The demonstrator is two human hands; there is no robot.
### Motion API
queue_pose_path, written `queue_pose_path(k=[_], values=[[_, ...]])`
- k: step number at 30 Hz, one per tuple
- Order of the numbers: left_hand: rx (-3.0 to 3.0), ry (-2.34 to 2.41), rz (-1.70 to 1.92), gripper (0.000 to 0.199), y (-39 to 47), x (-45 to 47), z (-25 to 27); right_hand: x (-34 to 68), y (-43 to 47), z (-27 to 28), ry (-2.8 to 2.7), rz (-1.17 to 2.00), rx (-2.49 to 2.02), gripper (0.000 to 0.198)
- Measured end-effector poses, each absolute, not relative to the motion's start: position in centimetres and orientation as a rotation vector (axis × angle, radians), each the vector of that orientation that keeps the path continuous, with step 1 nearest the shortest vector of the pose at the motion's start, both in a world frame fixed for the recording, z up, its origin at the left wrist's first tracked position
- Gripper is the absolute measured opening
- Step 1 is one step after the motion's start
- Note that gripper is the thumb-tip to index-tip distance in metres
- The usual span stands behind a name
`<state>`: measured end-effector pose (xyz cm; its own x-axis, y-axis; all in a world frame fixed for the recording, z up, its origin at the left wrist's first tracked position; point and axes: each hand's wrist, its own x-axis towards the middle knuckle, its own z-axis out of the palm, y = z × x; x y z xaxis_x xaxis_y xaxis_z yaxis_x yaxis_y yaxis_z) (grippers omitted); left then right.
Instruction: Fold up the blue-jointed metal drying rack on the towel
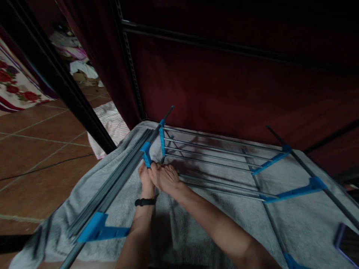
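A half-built rack of thin grey metal rods (210, 161) and blue plastic brackets lies on a grey blanket (224, 231). My left hand (145, 177), with a black band at the wrist, is closed around the lower end of a blue bracket (146, 153) on the left upright tube (109, 200). Right beside it, my right hand (165, 177) is closed over the near ends of two rods (224, 183), pressed against that bracket. Their far ends meet another blue bracket (294, 193) on the right. My hands hide the joint itself.
Several loose grey tubes (112, 179) lie bundled along the left upright. Another blue bracket (98, 228) sits lower on it. A phone (347, 243) lies at the right edge. Black frame posts (81, 108) and a dark red curtain (224, 89) border the bed; tiled floor (50, 149) is left.
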<state>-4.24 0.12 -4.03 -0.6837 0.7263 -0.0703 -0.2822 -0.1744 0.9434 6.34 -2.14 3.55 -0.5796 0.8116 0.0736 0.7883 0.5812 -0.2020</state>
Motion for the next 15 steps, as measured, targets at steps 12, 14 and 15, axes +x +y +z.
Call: queue_pose_path(k=[12,14,15], values=[[0.53,1.468,1.96,0.041,-0.6,-3.1,-3.6,7.8,-1.9,3.5,-2.706,0.264,-1.254,0.036],[0.501,1.477,1.949,0.041,-0.7,-2.9,-3.7,8.1,-2.0,3.6,-2.714,0.259,-1.246,0.036],[0.485,1.479,1.942,0.041,-0.7,-2.7,-3.8,8.1,-2.1,3.5,-2.714,0.255,-1.255,0.035]])
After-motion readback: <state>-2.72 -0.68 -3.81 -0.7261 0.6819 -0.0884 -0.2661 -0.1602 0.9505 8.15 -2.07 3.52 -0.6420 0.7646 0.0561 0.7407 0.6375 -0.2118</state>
